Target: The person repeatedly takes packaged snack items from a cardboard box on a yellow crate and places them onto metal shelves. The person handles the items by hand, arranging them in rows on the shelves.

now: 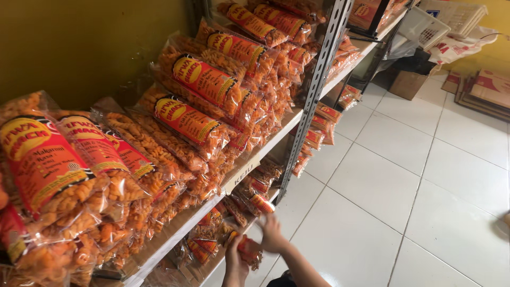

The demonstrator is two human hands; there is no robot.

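Between both hands, low at the lower shelf's [212, 268] front edge: one clear plastic snack packet with red-orange label [249, 251], long axis pointing toward the shelf. Left hand [235, 261] grips its near end; right hand [272, 234] clasps the far side, slightly nearer the shelved packets [255, 199].

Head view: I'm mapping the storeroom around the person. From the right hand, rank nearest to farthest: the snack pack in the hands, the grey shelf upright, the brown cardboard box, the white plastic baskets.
From the right hand:
1. Snack pack, touching it, on the low shelf.
2. Grey shelf upright, just above, mid-frame.
3. Brown cardboard box, on the floor, far end.
4. White plastic baskets, top right, beyond the box.
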